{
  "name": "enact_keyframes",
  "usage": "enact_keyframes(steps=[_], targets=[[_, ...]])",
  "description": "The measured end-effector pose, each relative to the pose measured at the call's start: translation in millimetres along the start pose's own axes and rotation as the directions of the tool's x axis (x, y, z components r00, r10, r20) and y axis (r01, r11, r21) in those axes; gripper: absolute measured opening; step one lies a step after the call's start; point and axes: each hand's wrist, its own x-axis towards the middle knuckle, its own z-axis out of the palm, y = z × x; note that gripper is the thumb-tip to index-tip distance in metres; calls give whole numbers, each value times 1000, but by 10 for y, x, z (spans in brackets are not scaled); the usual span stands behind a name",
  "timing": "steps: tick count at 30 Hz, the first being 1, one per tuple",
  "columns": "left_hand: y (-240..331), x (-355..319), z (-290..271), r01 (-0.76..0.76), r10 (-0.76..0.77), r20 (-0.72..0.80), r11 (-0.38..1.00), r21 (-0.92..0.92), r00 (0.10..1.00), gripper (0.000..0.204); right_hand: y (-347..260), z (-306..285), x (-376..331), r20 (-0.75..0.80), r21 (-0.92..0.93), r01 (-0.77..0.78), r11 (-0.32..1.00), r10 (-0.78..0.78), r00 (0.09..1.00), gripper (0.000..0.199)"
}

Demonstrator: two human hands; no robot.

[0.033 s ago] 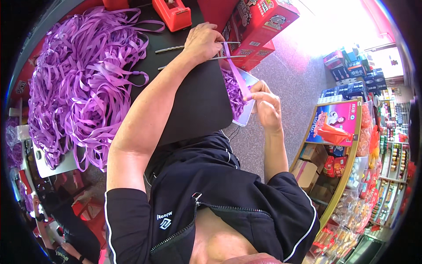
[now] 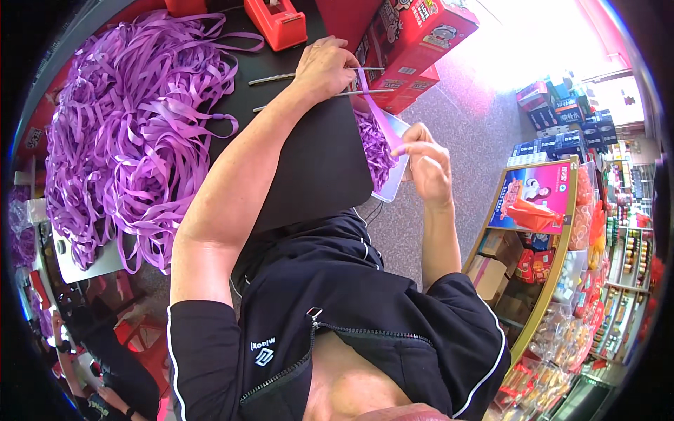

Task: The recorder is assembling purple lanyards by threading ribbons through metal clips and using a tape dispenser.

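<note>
My left hand (image 2: 323,67) is closed over two thin metal rods (image 2: 281,77) on the black tabletop (image 2: 309,168), its fingertips at the purple ribbon (image 2: 379,116) by the far rod. From the rods the ribbon runs taut, down and to the right. My right hand (image 2: 428,160) pinches its lower end beyond the table's right edge. Below the ribbon, a pale bin (image 2: 401,175) holds more purple ribbon pieces (image 2: 379,163). A large tangled heap of purple ribbons (image 2: 140,140) covers the table's left side.
A red tape dispenser (image 2: 284,28) sits at the back of the table, and red printed boxes (image 2: 428,35) stand behind the rods. Speckled floor (image 2: 456,105) lies to the right, with a goods shelf (image 2: 533,245) beyond. Another person (image 2: 119,365) is at the lower left.
My right hand has shifted very slightly, still pinching the ribbon's end. My left hand and the rods stay practically in place.
</note>
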Motion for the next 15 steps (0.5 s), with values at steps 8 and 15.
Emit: enact_keyframes(steps=[8,15], targets=[[-55,-21,2,9,-9,1,1000,23,1000,27,60,-137,1356,153,44,259,965,-263,953,33],[-4,-16,5,11,-12,22,1000,15,1000,29,788,-280,2044,149,91,11,996,-24,988,29]])
